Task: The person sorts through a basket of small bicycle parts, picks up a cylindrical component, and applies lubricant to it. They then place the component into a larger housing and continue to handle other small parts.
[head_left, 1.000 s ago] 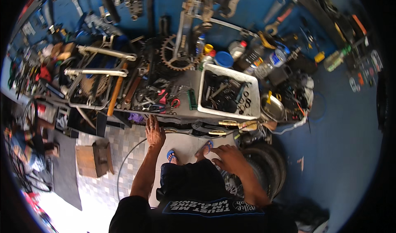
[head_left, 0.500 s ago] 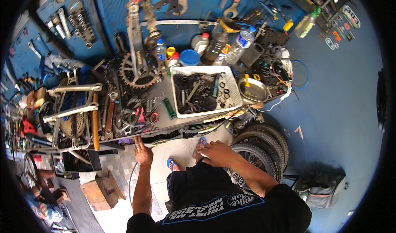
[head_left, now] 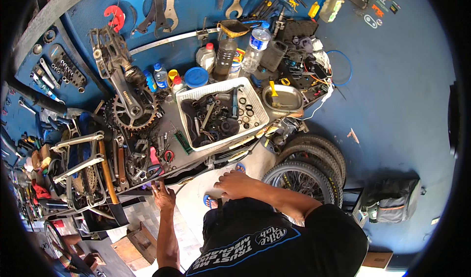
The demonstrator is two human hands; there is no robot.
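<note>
A person in a black T-shirt stands at a cluttered grey workbench, the left hand at its front edge, fingers extended and slightly apart; whether they touch the edge cannot be told. Just beyond the fingertips, a slim pink hand tool lies on the benchtop, its long axis running front to back, far end leaning slightly left. The right hand hangs before the body, fingers loosely bent, its grip impossible to tell. A white rectangular plastic basket of metal parts sits to the tool's right.
</note>
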